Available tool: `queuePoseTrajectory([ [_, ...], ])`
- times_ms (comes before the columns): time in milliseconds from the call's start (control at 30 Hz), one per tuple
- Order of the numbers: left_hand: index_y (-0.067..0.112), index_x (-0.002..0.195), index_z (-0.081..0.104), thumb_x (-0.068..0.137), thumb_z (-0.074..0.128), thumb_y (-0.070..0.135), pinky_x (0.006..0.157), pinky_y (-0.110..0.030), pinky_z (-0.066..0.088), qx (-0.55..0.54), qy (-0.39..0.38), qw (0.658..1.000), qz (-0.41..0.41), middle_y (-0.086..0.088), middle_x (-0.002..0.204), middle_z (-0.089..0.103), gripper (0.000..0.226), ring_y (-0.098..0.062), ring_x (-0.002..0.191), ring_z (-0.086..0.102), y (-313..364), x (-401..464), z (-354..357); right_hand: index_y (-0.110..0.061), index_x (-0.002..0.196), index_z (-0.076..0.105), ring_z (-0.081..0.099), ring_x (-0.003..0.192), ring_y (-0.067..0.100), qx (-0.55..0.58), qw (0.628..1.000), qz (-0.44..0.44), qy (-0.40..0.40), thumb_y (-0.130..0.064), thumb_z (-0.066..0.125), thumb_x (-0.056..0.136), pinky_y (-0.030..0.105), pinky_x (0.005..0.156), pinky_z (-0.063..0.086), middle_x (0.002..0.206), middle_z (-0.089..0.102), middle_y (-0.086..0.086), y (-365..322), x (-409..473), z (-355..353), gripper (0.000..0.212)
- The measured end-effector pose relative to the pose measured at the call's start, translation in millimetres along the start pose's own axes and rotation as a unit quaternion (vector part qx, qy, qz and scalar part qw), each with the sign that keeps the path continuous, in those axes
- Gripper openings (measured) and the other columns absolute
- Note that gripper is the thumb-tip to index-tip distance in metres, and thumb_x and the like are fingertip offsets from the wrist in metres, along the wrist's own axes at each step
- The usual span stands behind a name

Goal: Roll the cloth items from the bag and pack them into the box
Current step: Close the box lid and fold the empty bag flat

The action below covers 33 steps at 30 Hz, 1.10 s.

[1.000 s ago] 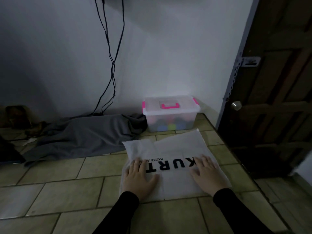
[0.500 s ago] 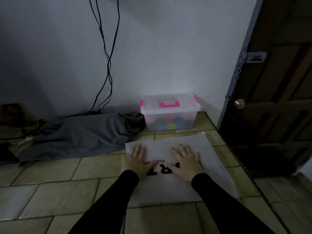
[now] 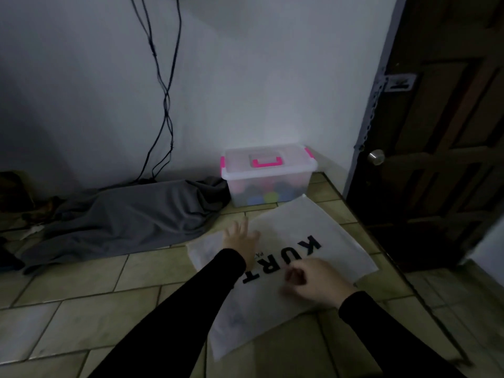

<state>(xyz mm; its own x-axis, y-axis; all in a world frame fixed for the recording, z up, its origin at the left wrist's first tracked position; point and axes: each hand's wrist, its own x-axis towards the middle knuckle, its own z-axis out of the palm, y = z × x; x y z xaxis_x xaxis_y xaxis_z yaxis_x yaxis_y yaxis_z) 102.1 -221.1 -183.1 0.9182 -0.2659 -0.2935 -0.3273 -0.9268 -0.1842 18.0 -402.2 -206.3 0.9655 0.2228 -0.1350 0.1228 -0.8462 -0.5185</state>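
A white bag (image 3: 321,222) printed with black letters lies flat and askew on the tiled floor. My left hand (image 3: 241,238) reaches forward with straight fingers and rests on the bag's far left edge. Over the near middle of the bag, my right hand (image 3: 316,283) is blurred, its fingers curled with nothing visible between them. A clear plastic box (image 3: 268,186) with a pink handle and pink latches stands shut against the wall behind the bag. Coloured shapes show through its side. No cloth item from the bag is visible.
A crumpled grey cloth (image 3: 131,222) lies along the wall left of the box. Black cables (image 3: 163,105) hang down the white wall to the floor. A dark wooden door (image 3: 441,132) with a round knob (image 3: 375,157) stands at the right. Dark clutter sits at the far left.
The bag has turned so its lettering now runs diagonally. My left hand stretched forward to the bag's far left edge. My right hand pulled back toward me and curled up.
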Motion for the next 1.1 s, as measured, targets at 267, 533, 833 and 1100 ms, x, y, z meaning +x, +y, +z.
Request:
queuePoseTrajectory([
  [267, 0.024, 0.127, 0.043, 0.091, 0.035, 0.037, 0.106, -0.047, 0.029, -0.188, -0.023, 0.982, -0.008, -0.012, 0.143, 0.030, 0.039, -0.037, 0.130, 0.028, -17, 22, 13, -0.032, 0.103, 0.068, 0.042, 0.102, 0.002, -0.018, 0.999, -0.025, -0.040, -0.044, 0.073, 0.074, 0.023, 0.088, 0.038, 0.107, 0.049, -0.012, 32, -29, -12, 0.032],
  [533, 0.015, 0.112, 0.069, 0.093, 0.041, 0.005, 0.043, -0.018, 0.042, -0.307, -0.064, 0.950, -0.013, -0.004, 0.062, 0.056, 0.036, -0.013, 0.043, 0.053, -50, -1, -5, -0.033, 0.120, 0.054, 0.043, 0.115, -0.006, -0.006, 0.996, -0.046, 0.081, -0.031, 0.059, 0.082, 0.016, 0.101, 0.036, 0.124, 0.046, -0.019, 65, -56, -17, 0.038],
  [833, 0.007, 0.103, 0.070, 0.090, 0.048, -0.012, 0.044, -0.014, 0.039, -0.501, -0.044, 0.864, -0.017, -0.004, 0.064, 0.059, 0.032, -0.009, 0.048, 0.049, -96, -40, 30, -0.022, 0.092, 0.067, 0.056, 0.092, 0.001, 0.054, 0.989, -0.019, 0.139, -0.027, 0.057, 0.093, 0.004, 0.082, 0.034, 0.097, 0.067, -0.007, 50, -27, -10, 0.011],
  [1100, 0.032, 0.082, 0.064, 0.087, 0.069, 0.020, 0.075, -0.028, 0.047, -0.458, 0.183, 0.869, 0.037, 0.008, 0.091, 0.062, 0.015, -0.007, 0.078, 0.053, -77, -60, 50, -0.005, 0.115, 0.063, 0.062, 0.101, 0.032, 0.194, 0.970, 0.068, 0.133, -0.012, 0.067, 0.084, 0.039, 0.087, 0.049, 0.109, 0.067, 0.015, 47, -15, -5, 0.031],
])
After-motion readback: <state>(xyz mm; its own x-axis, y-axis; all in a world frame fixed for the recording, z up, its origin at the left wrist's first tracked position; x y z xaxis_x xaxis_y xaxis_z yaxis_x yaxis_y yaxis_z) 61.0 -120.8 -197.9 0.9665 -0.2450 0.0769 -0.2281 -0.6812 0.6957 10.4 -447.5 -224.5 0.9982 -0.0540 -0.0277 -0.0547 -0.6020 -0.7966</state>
